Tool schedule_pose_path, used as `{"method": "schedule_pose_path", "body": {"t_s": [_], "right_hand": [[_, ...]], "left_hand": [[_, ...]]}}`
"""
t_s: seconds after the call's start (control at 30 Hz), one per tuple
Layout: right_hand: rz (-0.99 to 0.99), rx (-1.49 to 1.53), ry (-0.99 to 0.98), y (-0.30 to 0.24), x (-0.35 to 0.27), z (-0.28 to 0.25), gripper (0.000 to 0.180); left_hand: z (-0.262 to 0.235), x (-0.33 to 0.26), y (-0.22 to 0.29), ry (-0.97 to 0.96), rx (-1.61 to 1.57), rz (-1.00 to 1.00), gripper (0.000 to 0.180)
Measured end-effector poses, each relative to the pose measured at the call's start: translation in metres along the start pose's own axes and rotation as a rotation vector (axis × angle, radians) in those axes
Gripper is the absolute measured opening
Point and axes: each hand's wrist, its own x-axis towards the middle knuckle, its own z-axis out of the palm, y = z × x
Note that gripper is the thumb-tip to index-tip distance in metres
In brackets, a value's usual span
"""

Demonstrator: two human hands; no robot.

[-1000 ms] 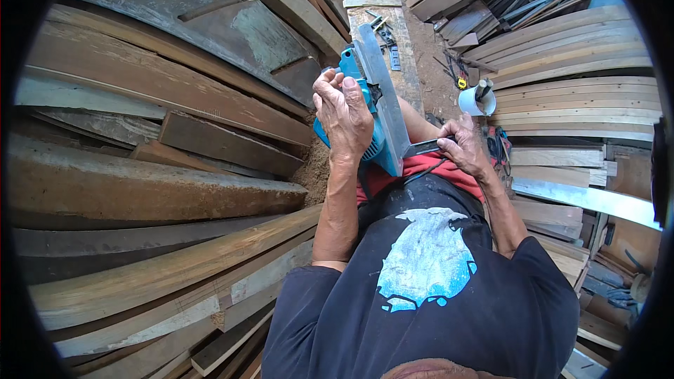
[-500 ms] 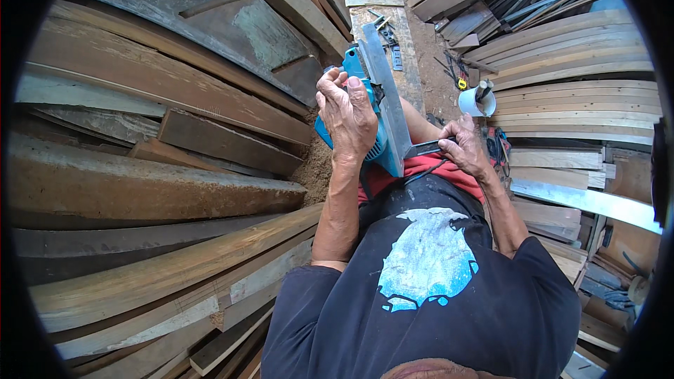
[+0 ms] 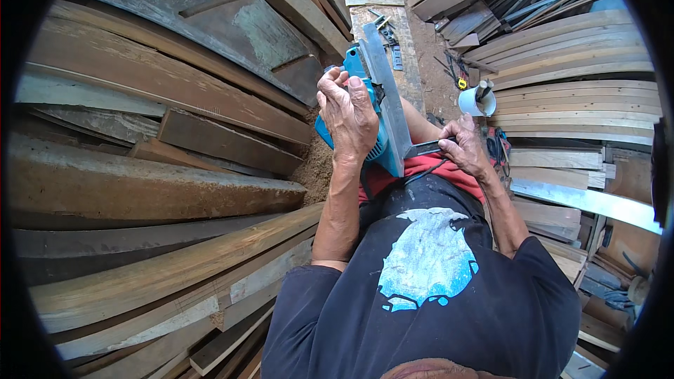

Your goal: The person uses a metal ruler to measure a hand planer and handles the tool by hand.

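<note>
A blue electric planer [image 3: 356,62] is tipped on its side over my lap, its long grey metal sole [image 3: 397,126] facing right. My left hand [image 3: 351,116] grips the planer's body from the left, thumb raised; the fingertips are partly hidden behind it. In my right hand [image 3: 464,144], a narrow dark bar-shaped tool [image 3: 425,147] is pinched between thumb and fingers. The bar's other end meets the sole near its end closest to me, roughly at a right angle. Its exact kind cannot be made out. A dark cord [image 3: 427,171] crosses my lap below.
Ahead stands a narrow wooden bench [image 3: 377,10] with small metal parts and tools [image 3: 390,42] on it. A white cup [image 3: 477,102] holding tools sits right of my knee, near a yellow-and-black tool [image 3: 462,83]. Stacked planks [image 3: 175,91] crowd the left, more boards [image 3: 576,109] the right. Sawdust [image 3: 316,168] covers the ground.
</note>
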Motion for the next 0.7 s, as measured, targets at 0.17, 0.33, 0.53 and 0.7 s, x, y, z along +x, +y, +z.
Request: {"method": "schedule_pose_path", "body": {"t_s": [0.17,0.33,0.53,0.7], "right_hand": [[0.029,0.09,-0.022,-0.0001,0.0003,0.0006,0.007],[0.001,0.115,-0.024,-0.0013,0.002,0.0009,0.006],[-0.021,0.037,-0.012,0.001,0.001,0.0003,0.008],[0.019,0.061,-0.025,-0.0003,-0.0007,0.0002,0.008]], "left_hand": [[0.0007,0.0002,0.0026,-0.002,-0.006,-0.003,0.056],[0.0003,0.0005,0.0007,0.005,0.002,0.011,0.057],[0.0005,0.0,-0.0001,0.003,0.003,0.01,0.057],[0.0006,-0.0017,0.001,0.002,-0.008,0.0,0.058]]}}
